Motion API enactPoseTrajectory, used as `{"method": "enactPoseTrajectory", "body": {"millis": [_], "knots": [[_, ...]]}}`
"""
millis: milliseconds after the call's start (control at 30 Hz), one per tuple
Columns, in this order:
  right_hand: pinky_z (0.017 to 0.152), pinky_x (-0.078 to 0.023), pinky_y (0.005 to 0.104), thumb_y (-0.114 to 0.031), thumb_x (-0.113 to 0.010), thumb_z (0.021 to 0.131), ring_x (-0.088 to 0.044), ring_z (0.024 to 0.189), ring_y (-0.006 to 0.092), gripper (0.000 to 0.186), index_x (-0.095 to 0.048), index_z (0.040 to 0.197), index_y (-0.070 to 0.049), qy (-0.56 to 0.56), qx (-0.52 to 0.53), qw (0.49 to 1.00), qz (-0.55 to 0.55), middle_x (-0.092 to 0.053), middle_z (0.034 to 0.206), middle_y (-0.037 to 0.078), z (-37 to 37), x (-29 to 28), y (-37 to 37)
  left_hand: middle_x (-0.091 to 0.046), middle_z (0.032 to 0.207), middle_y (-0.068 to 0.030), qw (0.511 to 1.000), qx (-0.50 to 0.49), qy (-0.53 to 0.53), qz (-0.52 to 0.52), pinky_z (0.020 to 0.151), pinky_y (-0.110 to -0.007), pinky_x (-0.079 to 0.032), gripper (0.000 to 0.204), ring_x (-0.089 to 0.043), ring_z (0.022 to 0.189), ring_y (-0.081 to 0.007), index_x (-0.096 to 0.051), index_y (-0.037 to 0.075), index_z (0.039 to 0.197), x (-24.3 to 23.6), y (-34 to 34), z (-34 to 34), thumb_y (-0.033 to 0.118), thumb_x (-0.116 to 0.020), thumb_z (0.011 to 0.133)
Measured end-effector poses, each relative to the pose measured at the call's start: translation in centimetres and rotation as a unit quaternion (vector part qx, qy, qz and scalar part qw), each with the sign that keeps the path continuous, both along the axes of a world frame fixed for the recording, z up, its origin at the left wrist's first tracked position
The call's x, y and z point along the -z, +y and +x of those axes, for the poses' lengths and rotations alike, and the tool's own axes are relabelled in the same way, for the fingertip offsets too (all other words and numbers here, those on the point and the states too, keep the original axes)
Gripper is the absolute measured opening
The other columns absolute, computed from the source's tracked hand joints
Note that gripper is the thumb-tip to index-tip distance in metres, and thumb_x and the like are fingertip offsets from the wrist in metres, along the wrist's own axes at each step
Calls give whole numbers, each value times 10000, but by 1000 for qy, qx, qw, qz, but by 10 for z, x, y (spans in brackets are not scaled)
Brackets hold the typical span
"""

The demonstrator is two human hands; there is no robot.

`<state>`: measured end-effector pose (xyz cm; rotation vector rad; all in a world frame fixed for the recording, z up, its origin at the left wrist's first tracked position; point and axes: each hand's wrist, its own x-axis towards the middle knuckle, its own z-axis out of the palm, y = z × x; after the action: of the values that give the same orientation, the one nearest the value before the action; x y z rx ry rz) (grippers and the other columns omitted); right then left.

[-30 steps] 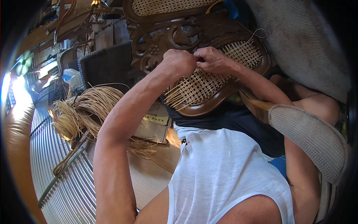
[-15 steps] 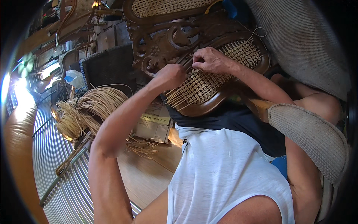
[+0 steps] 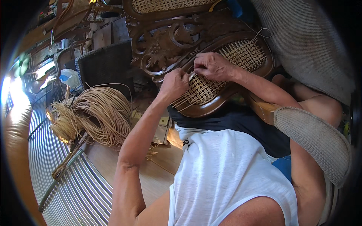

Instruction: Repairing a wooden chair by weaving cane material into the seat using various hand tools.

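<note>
A woven cane panel (image 3: 205,90) fills an oval opening in a dark wooden chair frame (image 3: 201,112), which rests tilted across my lap. At the panel's upper left edge, my left hand (image 3: 176,83) pinches a pale cane strand (image 3: 191,77) between thumb and fingers. Just beside it my right hand (image 3: 215,67) has its fingers curled together over the weave, close to the same strand. What its fingertips hold is hidden. Loose strand ends stick out at the panel's lower left. A thin strand loops (image 3: 264,33) beyond the upper right end.
Left of my arm lies a big coil of cane (image 3: 103,111), next to a slatted metal surface (image 3: 75,184). Carved openwork (image 3: 162,52) and a second cane panel (image 3: 169,5) extend beyond my hands. A woven armrest (image 3: 313,139) stands by my right arm.
My left hand has shifted slightly down and its elbow has swung right, toward my body. My right hand has moved slightly down, its fingers now curled closer to the left hand.
</note>
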<state>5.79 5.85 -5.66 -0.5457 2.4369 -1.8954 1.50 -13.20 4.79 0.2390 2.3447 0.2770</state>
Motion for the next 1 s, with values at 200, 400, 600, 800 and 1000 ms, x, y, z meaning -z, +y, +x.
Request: {"method": "enactPoseTrajectory", "body": {"millis": [200,400,600,800,1000], "knots": [[762,-524,394,-132,-708,858,-667,843,301,153,-666,872,15,-53,15,998,4,-658,858,151,-8,-4,8,-690,739,-96,1000,17,-24,-10,606,-305,-513,288,-636,627,-139,-655,-70,1011,-5,2,-4,214,-646,968],[755,-523,392,-159,-715,852,-664,821,293,189,-671,877,23,-74,13,996,-40,-665,839,156,-7,1,8,-694,755,-89,999,9,-40,-11,607,-296,-510,290,-637,647,-134,-663,-59,1017,0,-3,-7,226,-671,960],[764,-523,413,-179,-708,838,-666,830,307,208,-661,867,22,-95,5,995,-2,-657,842,161,-8,0,7,-696,758,-82,1000,-11,-12,18,624,-290,-515,282,-644,658,-133,-667,-54,1020,-2,-4,1,220,-669,952],[766,-526,421,-157,-704,843,-670,847,319,176,-668,875,12,-73,12,997,17,-668,874,157,-5,-2,7,-706,803,-164,1000,11,24,2,706,-358,-531,305,-687,741,-240,-678,-50,1039,-7,4,6,234,-691,928],[765,-519,422,-177,-744,841,-664,869,314,187,-685,887,-6,-41,15,999,1,-650,877,142,0,6,1,-699,894,-272,998,33,46,-11,798,-449,-529,277,-687,881,-413,-685,-38,1006,-12,12,9,221,-690,909]]}}
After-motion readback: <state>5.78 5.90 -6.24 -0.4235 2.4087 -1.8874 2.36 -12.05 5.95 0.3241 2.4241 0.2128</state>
